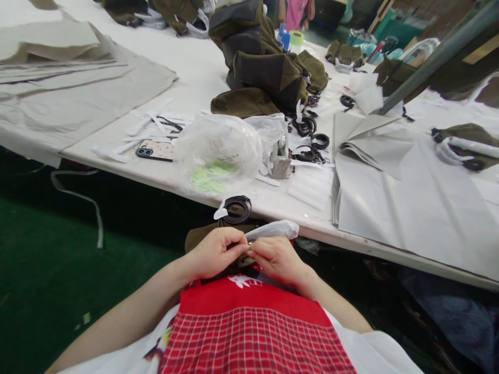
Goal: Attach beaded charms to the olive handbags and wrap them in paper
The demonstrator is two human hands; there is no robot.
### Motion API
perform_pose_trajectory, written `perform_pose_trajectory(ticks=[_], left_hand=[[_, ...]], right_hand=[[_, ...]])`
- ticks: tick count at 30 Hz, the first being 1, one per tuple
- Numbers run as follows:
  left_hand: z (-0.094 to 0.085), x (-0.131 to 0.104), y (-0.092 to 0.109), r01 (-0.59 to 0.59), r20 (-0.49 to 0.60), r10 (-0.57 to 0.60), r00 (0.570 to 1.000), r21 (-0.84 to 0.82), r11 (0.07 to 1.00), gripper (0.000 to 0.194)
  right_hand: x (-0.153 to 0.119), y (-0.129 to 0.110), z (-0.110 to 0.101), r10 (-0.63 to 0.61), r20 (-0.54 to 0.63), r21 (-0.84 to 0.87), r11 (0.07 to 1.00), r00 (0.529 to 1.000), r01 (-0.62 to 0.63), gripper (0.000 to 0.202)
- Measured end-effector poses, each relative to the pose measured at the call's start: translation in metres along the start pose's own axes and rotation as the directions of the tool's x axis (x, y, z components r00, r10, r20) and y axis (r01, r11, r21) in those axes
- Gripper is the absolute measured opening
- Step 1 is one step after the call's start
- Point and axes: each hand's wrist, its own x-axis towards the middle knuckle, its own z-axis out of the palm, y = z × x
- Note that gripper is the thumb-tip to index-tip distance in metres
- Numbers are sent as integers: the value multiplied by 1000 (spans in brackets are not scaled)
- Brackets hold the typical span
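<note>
An olive bag (198, 237) rests against the red apron (249, 306), mostly hidden by my hands. Both hands meet over it, fingertips touching. My left hand (218, 251) is closed in a pinch on a small piece of the bag, too small to make out clearly. Closed likewise, my right hand (277, 259) pinches at the same spot from the other side. Just beyond my hands lies a coiled black strap (238, 209) with a white tag (220, 212). A white wrapped handle (275, 229) sticks out behind my right hand.
On the white table (156, 179) ahead are a clear plastic bag (222, 145), a phone (156, 149), black strap coils (304, 126) and stacked olive bags (265, 70). Grey sheets (409, 192) lie at the right. A pole (440, 54) slants upward there. A person in pink (295, 13) stands far back.
</note>
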Motion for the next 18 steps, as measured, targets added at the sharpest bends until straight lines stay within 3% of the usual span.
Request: perform_pose_trajectory(ticks=[5, 7, 8, 9, 11, 13, 15, 18], left_hand=[[5, 1, -1, 34, 12, -34, 999, -55, 998, 25], [1, 3, -3, 4, -63, -5, 998, -19, 1000, 26], [-3, 4, -5, -11, -151, 16, 988, 36, 999, 27], [-9, 6, -9, 4, -271, 27, 962, 111, 994, 28], [-23, 10, -22, 149, -501, 2, 865, 262, 953, 31], [-33, 17, -40, 353, -573, -130, 809, 298, 887, 38], [-34, 26, -59, 475, -464, -345, 816, 198, 857, 47], [-19, 42, -76, 472, -182, -520, 834, -252, 845, 47]], right_hand=[[5, -1, 3, 8, -8, -6, 1000, 1000, -8, 36], [4, -1, 1, 59, -33, 9, 998, 998, -58, 35], [1, -1, -1, 90, -33, 12, 996, 995, -90, 33], [-3, 0, -4, 122, -21, 11, 992, 992, -122, 29], [-14, 6, -8, 185, 18, -12, 983, 983, -185, 16], [-25, 17, -8, 236, 46, -59, 971, 971, -233, 12], [-33, 30, -2, 258, 62, -96, 963, 964, -252, 29], [-34, 48, 16, 238, 124, -73, 970, 963, -231, 30]])
